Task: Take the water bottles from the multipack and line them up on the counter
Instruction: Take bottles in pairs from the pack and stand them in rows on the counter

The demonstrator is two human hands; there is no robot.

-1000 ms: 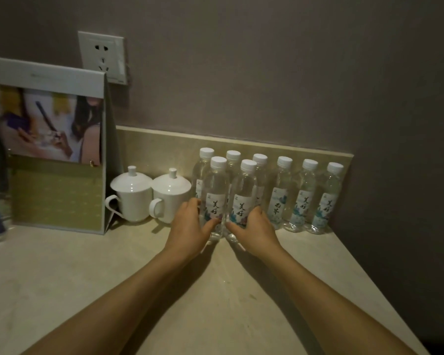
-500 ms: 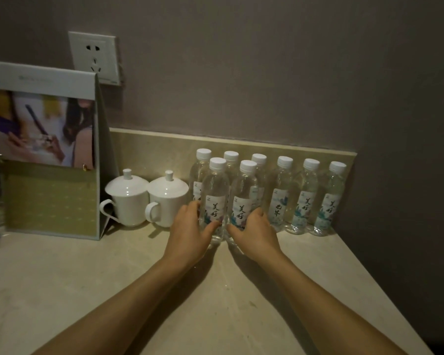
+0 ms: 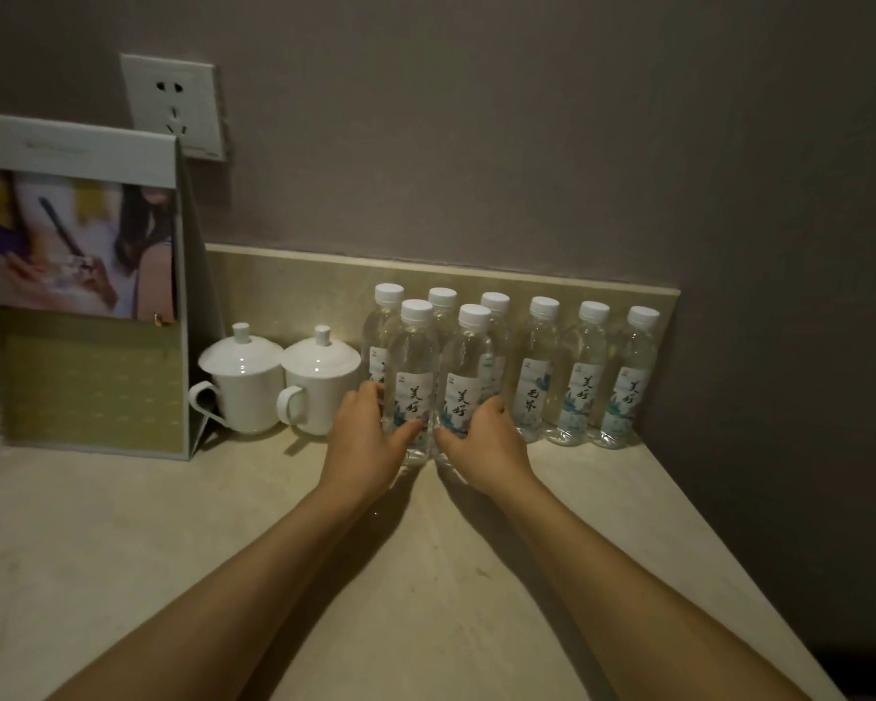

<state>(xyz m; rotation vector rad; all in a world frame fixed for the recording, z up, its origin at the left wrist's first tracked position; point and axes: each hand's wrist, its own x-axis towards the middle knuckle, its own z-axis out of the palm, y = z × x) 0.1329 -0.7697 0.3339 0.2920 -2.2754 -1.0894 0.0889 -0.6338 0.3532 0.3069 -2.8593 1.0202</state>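
Several clear water bottles with white caps stand on the beige counter against the low backsplash. Two bottles stand in front of the back row. My left hand grips the front left bottle near its base, thumb across the label. My right hand grips the front right bottle the same way. Behind them three bottles stand close together, and three more stand in a row to the right. No multipack wrapping is visible.
Two white lidded cups stand just left of the bottles. A standing display card rises at the far left, with a wall socket above. The counter ends at the right wall corner.
Both hands stay wrapped around the two front bottles; the bottles have not visibly moved. Only the camera view has shifted slightly.
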